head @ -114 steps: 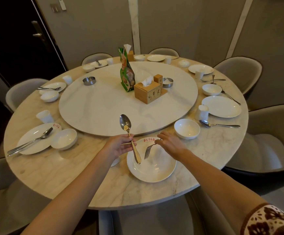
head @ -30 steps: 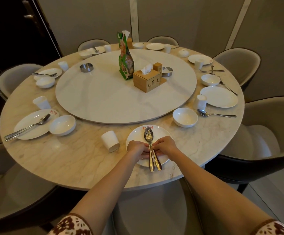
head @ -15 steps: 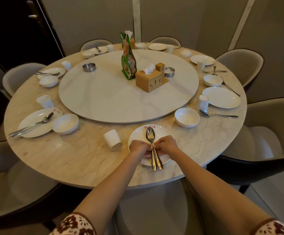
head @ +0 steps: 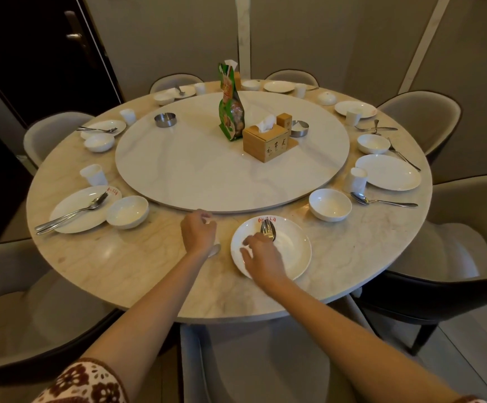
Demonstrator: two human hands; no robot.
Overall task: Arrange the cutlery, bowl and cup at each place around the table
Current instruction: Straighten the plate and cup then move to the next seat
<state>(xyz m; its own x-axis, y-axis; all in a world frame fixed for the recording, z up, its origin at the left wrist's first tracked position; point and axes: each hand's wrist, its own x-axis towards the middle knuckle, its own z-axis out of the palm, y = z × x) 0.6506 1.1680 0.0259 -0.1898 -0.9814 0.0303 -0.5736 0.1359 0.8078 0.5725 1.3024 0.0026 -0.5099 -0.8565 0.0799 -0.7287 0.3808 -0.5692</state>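
Around the round beige marble table (head: 114, 257) I count seven white round plates (head: 387, 171), seven small white bowls (head: 127, 211) and seven white cups (head: 92, 174), though the far ones are small and hard to be sure of. The near plate (head: 291, 257) is shallow, with red lettering on its far rim, and lies at the table's near edge. A steel fork and spoon (head: 268, 229) lie stacked on it with their heads toward the far side. Their handles are hidden under the right hand (head: 261, 257). That hand's fingers are loosely spread over the plate; whether they touch the handles cannot be told. Just left of the plate, the left hand (head: 198, 232) curls down around the nearest cup (head: 215, 250), which shows only as white slivers. The nearest bowl (head: 330, 204) sits to the far right of the plate.
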